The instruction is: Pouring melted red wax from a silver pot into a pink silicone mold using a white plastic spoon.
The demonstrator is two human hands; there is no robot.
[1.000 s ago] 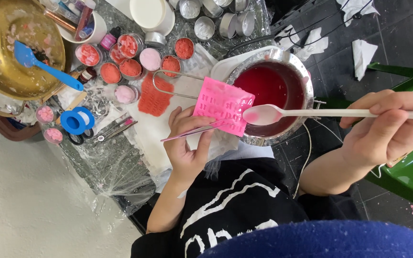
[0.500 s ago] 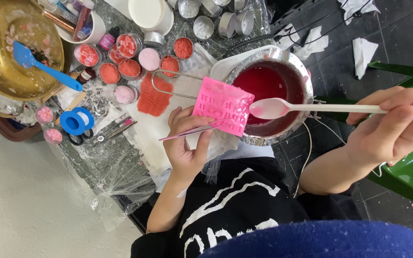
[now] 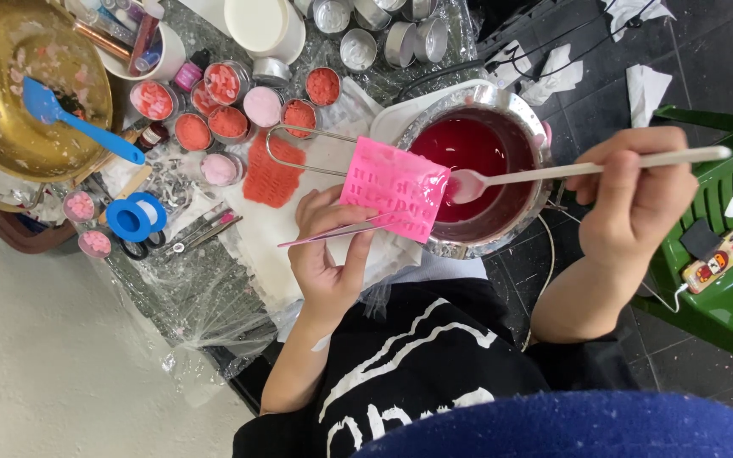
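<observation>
My left hand (image 3: 326, 254) holds a pink silicone mould (image 3: 394, 188) flat at the rim of a steel pot (image 3: 506, 237) of red liquid (image 3: 468, 148). A thin pink stick (image 3: 332, 233) is pinched under the mould by the same hand. My right hand (image 3: 634, 199) grips the long white handle of a spoon (image 3: 553, 172), whose bowl rests over the red liquid just beside the mould's right edge.
Several small tins of pink and orange wax (image 3: 214, 110) stand behind the mould, with an orange textured sheet (image 3: 271, 174) and wire tongs (image 3: 299, 153). A brass bowl (image 3: 19, 85) with a blue spatula (image 3: 78, 123) sits far left. A blue tape roll (image 3: 135, 217), green chair (image 3: 714, 254), tissues on floor.
The spoon has drawn back to the right and tilted up, its bowl now lying over the red liquid beside the mould. The left hand and mould stay put.
</observation>
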